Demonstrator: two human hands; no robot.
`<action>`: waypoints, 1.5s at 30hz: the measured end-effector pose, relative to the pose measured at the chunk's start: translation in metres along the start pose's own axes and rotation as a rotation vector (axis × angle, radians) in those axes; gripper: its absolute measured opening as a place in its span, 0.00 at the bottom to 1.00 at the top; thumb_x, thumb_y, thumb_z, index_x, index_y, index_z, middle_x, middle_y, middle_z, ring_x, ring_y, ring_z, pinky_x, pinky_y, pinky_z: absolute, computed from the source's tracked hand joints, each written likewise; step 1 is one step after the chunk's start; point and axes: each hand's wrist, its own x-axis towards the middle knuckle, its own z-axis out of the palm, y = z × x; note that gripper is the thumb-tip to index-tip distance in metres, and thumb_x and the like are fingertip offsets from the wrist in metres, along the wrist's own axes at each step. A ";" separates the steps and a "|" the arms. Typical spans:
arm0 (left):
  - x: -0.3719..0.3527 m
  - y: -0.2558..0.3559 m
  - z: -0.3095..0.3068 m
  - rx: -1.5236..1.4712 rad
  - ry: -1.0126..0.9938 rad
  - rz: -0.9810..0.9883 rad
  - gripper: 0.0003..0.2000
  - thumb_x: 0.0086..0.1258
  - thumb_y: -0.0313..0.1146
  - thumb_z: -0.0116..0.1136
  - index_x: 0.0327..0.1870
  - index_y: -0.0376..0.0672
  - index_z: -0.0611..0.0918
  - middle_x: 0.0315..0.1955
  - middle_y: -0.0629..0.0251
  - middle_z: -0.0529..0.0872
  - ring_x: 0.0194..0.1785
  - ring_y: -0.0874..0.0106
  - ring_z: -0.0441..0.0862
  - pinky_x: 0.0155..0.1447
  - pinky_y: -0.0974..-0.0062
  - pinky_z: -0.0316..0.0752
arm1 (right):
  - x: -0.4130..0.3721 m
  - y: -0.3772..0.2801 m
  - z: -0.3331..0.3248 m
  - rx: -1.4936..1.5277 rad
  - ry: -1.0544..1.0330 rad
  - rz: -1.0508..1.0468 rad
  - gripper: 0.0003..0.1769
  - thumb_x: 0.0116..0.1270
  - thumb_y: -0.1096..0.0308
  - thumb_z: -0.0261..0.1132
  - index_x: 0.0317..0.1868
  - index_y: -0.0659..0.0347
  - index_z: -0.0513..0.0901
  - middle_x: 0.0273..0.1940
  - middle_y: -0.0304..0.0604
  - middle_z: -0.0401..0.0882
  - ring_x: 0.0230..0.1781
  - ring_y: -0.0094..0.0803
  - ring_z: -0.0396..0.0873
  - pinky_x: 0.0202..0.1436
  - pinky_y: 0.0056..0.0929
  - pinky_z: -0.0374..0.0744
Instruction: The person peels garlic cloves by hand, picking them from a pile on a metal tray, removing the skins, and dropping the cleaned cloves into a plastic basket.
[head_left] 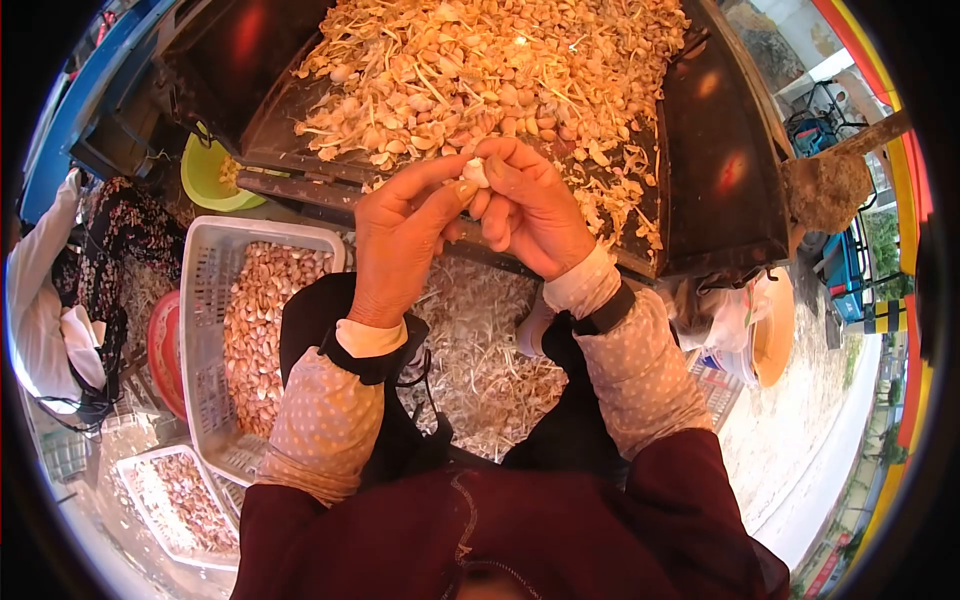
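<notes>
Between the fingertips of both hands is a small whitish garlic clove. My left hand pinches it from the left, thumb and forefinger closed on it. From the right, my right hand grips it too, its other fingers curled under. Both hands are raised over the near edge of a dark tray. A broad heap of garlic cloves and dry skins covers the tray just beyond my fingers.
A white plastic crate of garlic cloves stands left of my knees, with a smaller white basket of cloves below it. A green bowl and a red basin are at left. Peeled skins litter the ground between my feet.
</notes>
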 end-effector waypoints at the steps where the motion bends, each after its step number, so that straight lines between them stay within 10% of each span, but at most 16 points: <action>1: -0.002 0.003 0.000 -0.001 0.000 0.004 0.11 0.70 0.24 0.59 0.52 0.36 0.83 0.30 0.70 0.82 0.27 0.85 0.75 0.28 0.88 0.66 | -0.003 -0.002 0.008 -0.030 -0.024 0.005 0.11 0.73 0.69 0.60 0.50 0.67 0.76 0.29 0.47 0.84 0.21 0.30 0.84 0.21 0.21 0.83; 7: -0.025 0.029 0.008 0.113 -0.009 0.352 0.13 0.64 0.20 0.65 0.50 0.33 0.84 0.35 0.67 0.84 0.36 0.80 0.79 0.38 0.84 0.74 | -0.014 -0.007 0.023 -0.145 -0.145 -0.081 0.13 0.73 0.72 0.60 0.54 0.70 0.76 0.34 0.53 0.85 0.20 0.36 0.85 0.16 0.24 0.81; 14: -0.064 0.075 0.008 0.354 -0.221 0.743 0.19 0.50 0.21 0.71 0.46 0.39 0.88 0.32 0.63 0.86 0.27 0.75 0.82 0.28 0.81 0.73 | -0.050 -0.038 0.087 -0.039 -0.471 -0.080 0.12 0.67 0.83 0.62 0.50 0.78 0.76 0.37 0.56 0.84 0.29 0.35 0.86 0.29 0.28 0.88; 15: -0.065 0.082 0.008 0.378 -0.287 0.905 0.17 0.49 0.20 0.70 0.45 0.37 0.88 0.29 0.63 0.86 0.22 0.77 0.80 0.23 0.85 0.67 | -0.052 -0.044 0.107 -0.043 -0.393 -0.077 0.08 0.60 0.79 0.71 0.29 0.76 0.82 0.24 0.64 0.82 0.14 0.43 0.81 0.14 0.30 0.78; 18: -0.070 0.085 0.027 -0.004 -0.409 1.003 0.11 0.52 0.21 0.68 0.38 0.33 0.87 0.23 0.63 0.84 0.14 0.78 0.75 0.17 0.86 0.62 | -0.060 -0.040 0.117 -0.089 -0.681 -0.222 0.11 0.66 0.79 0.65 0.29 0.82 0.80 0.21 0.66 0.79 0.09 0.39 0.74 0.10 0.28 0.70; 22: -0.079 0.076 0.041 -0.067 -0.424 1.027 0.12 0.59 0.24 0.67 0.44 0.41 0.87 0.24 0.62 0.79 0.16 0.76 0.72 0.16 0.83 0.58 | -0.064 -0.043 0.137 0.056 -0.383 -0.322 0.07 0.58 0.82 0.69 0.24 0.79 0.83 0.16 0.54 0.76 0.06 0.26 0.69 0.07 0.19 0.59; 23: -0.081 0.070 0.043 -0.121 -0.361 1.121 0.11 0.59 0.25 0.67 0.44 0.41 0.87 0.23 0.63 0.79 0.16 0.77 0.72 0.15 0.84 0.57 | -0.050 -0.042 0.123 0.093 -0.718 -0.299 0.10 0.63 0.79 0.66 0.28 0.81 0.82 0.18 0.59 0.77 0.07 0.32 0.70 0.08 0.24 0.63; 24: -0.082 0.076 0.046 -0.133 -0.354 1.101 0.11 0.59 0.25 0.67 0.44 0.41 0.87 0.23 0.63 0.79 0.16 0.77 0.72 0.15 0.84 0.57 | -0.046 -0.041 0.115 0.130 -1.046 -0.269 0.13 0.68 0.76 0.63 0.31 0.84 0.80 0.20 0.64 0.78 0.08 0.38 0.71 0.09 0.28 0.68; 25: -0.078 0.090 0.049 -0.091 -0.336 1.056 0.12 0.59 0.25 0.67 0.44 0.40 0.87 0.24 0.63 0.79 0.16 0.77 0.72 0.15 0.84 0.57 | -0.081 -0.039 0.147 0.026 -0.425 -0.359 0.09 0.60 0.81 0.68 0.23 0.78 0.82 0.16 0.53 0.76 0.07 0.27 0.68 0.08 0.21 0.61; 30: -0.085 0.096 0.043 -0.012 -0.335 0.938 0.13 0.58 0.24 0.66 0.45 0.39 0.87 0.26 0.61 0.79 0.16 0.76 0.72 0.16 0.83 0.57 | -0.087 -0.041 0.144 0.027 -0.280 -0.120 0.12 0.58 0.80 0.70 0.19 0.76 0.80 0.14 0.48 0.73 0.07 0.25 0.67 0.08 0.23 0.58; 33: -0.083 0.073 0.024 0.126 -0.130 0.860 0.06 0.52 0.17 0.66 0.31 0.31 0.84 0.20 0.61 0.83 0.13 0.73 0.76 0.16 0.83 0.65 | -0.061 -0.032 0.114 -0.123 -0.541 -0.420 0.11 0.64 0.76 0.69 0.37 0.81 0.82 0.23 0.61 0.79 0.11 0.40 0.75 0.11 0.30 0.72; 35: -0.085 0.079 -0.038 0.552 -0.583 0.121 0.11 0.67 0.34 0.62 0.41 0.34 0.83 0.25 0.57 0.80 0.23 0.71 0.79 0.24 0.79 0.68 | -0.048 -0.034 0.101 -0.432 -0.481 -0.411 0.14 0.57 0.78 0.74 0.41 0.78 0.82 0.28 0.57 0.82 0.19 0.41 0.82 0.16 0.32 0.78; 36: -0.055 0.067 0.006 0.256 -0.223 0.721 0.10 0.65 0.22 0.62 0.46 0.30 0.84 0.25 0.66 0.83 0.26 0.75 0.80 0.29 0.82 0.73 | -0.052 -0.031 0.095 -0.230 -0.287 -0.146 0.21 0.52 0.80 0.77 0.45 0.77 0.81 0.32 0.55 0.83 0.28 0.42 0.86 0.22 0.32 0.83; 38: -0.060 0.059 0.005 0.026 -0.123 0.376 0.11 0.69 0.23 0.59 0.51 0.32 0.83 0.28 0.67 0.83 0.32 0.78 0.80 0.33 0.82 0.73 | -0.045 -0.030 0.093 -0.306 -0.371 -0.209 0.22 0.55 0.79 0.75 0.48 0.77 0.79 0.33 0.56 0.83 0.31 0.42 0.87 0.24 0.33 0.86; 40: -0.056 0.056 0.006 0.052 -0.090 0.393 0.11 0.70 0.23 0.58 0.51 0.33 0.83 0.28 0.67 0.83 0.31 0.79 0.79 0.32 0.83 0.72 | -0.039 -0.022 0.080 -0.362 -0.269 -0.142 0.17 0.67 0.78 0.66 0.55 0.73 0.76 0.38 0.51 0.85 0.28 0.29 0.85 0.26 0.20 0.81; 45: -0.042 0.035 -0.005 -0.088 0.024 0.253 0.10 0.73 0.27 0.56 0.52 0.35 0.83 0.28 0.70 0.83 0.23 0.86 0.72 0.26 0.88 0.65 | -0.027 -0.020 0.094 -0.364 -0.238 -0.116 0.15 0.67 0.79 0.64 0.54 0.73 0.76 0.35 0.53 0.84 0.27 0.35 0.86 0.25 0.23 0.84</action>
